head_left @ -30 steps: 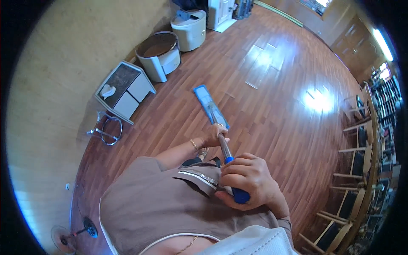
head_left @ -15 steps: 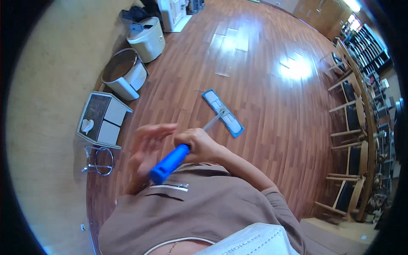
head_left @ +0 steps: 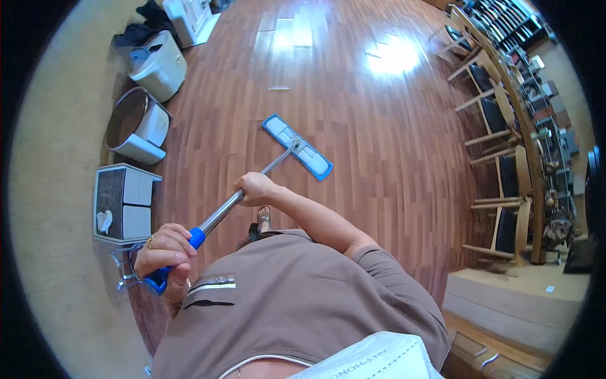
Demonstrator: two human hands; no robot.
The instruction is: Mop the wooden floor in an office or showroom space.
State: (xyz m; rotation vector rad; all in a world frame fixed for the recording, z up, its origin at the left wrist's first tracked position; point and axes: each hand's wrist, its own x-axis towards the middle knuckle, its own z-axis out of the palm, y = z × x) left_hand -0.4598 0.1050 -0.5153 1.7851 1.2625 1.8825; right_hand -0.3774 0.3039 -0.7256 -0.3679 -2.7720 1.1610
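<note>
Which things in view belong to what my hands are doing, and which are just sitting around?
In use:
- blue-edged flat mop head on the wood-plank floor
- metal pole, in your right hand
- blue grip, in your left hand

Just about:
- wooden chairs, right
- white two-drawer cabinet, left
- brown-topped rounded cabinet, left

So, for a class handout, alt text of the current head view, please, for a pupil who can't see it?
A person's left hand grips the blue handle of a silver metal pole, their right hand holding it lower; its flat rectangular blue-edged mop head rests on a reddish-brown plank floor. White cabinets stand at left, pale wood-and-black chairs at right.
</note>
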